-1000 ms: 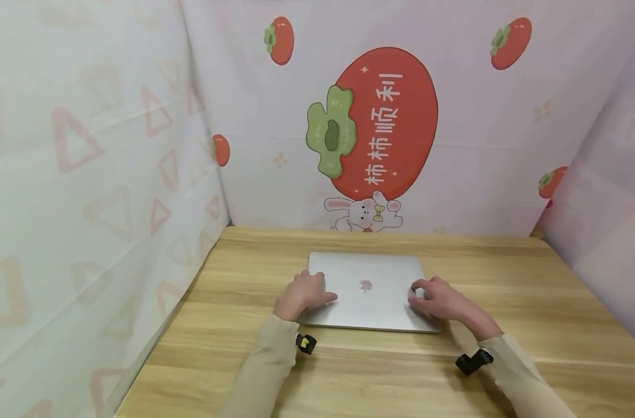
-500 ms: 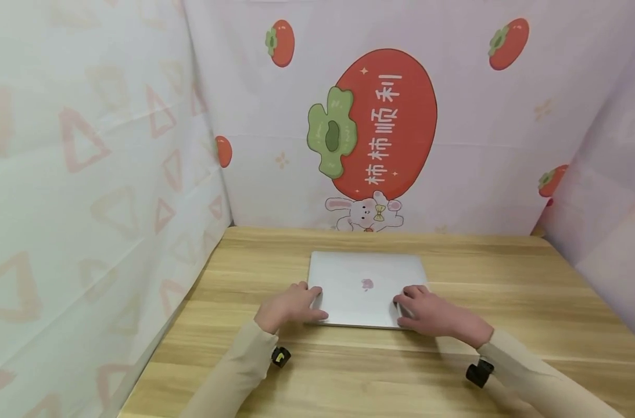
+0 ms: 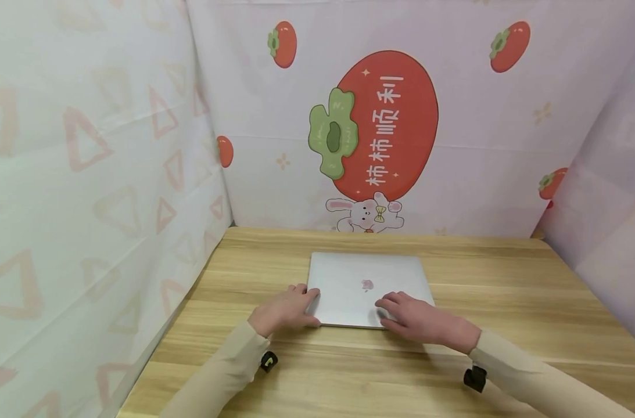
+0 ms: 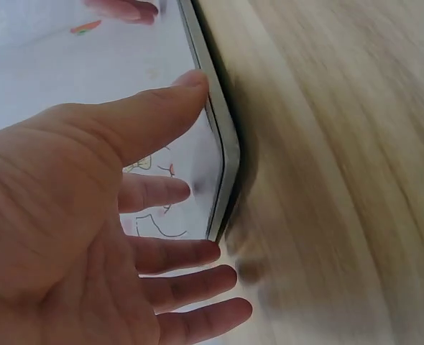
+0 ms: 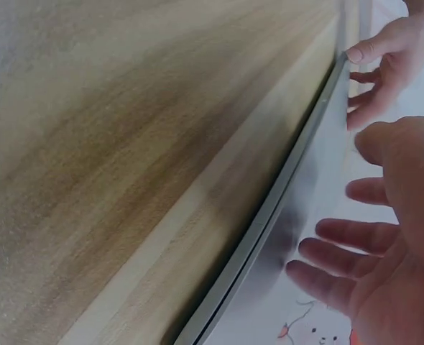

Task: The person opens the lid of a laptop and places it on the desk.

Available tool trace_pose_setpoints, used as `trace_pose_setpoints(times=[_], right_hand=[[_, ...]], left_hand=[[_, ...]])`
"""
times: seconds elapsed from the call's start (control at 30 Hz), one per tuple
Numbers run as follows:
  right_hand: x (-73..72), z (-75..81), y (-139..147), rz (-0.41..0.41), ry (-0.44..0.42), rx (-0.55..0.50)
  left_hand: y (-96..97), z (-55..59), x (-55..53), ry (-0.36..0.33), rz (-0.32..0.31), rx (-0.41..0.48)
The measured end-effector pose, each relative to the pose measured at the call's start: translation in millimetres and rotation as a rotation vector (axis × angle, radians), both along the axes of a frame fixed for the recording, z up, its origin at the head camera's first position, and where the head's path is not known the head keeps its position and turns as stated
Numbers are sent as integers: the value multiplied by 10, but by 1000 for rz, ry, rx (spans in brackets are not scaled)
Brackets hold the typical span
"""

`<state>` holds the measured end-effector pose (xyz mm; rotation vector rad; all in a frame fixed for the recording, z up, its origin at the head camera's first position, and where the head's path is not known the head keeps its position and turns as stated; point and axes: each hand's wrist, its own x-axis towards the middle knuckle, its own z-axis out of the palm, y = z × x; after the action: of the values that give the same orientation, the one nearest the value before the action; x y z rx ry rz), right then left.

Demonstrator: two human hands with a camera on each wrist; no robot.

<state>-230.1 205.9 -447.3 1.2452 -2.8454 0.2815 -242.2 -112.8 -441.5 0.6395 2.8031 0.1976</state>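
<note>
Right hand (image 3: 416, 319) moved left, fingers (image 5: 352, 235) apart over laptop (image 3: 343, 290).

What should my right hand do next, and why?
Perhaps bring your right hand to the near edge of the laptop to try the lid: it's closed, your left hand is at its near left corner, and your right isn't gripping it.

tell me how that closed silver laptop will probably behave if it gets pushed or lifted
The laptop is probably stiff, its closed body looking straight and flat. Lying flat on the table, it seems more apt to slide than roll or tip. Its smooth lid shows reflections, so it may feel slippery.
</note>
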Motion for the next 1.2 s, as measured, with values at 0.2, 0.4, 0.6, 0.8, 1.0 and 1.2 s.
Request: trace_pose_setpoints(times=[0.2, 0.4, 0.6, 0.8, 1.0, 1.2], right_hand=[[-33, -14, -83, 69, 111, 0], [-70, -8, -182, 172, 187, 81], [-111, -69, -280, 290, 295, 172], [-130, -135, -330, 349, 404, 199], [-149, -214, -352, 367, 488, 233], [-179, -223, -363, 405, 582, 318]], left_hand=[[-55, -22, -14, 18, -33, -39], [-43, 3, -37, 11, -35, -70], [-52, 39, -76, -5, -38, -105], [-115, 56, -125, -101, -8, -111], [-178, 20, -160, -148, -20, -133], [-220, -51, -203, -141, -42, -126]])
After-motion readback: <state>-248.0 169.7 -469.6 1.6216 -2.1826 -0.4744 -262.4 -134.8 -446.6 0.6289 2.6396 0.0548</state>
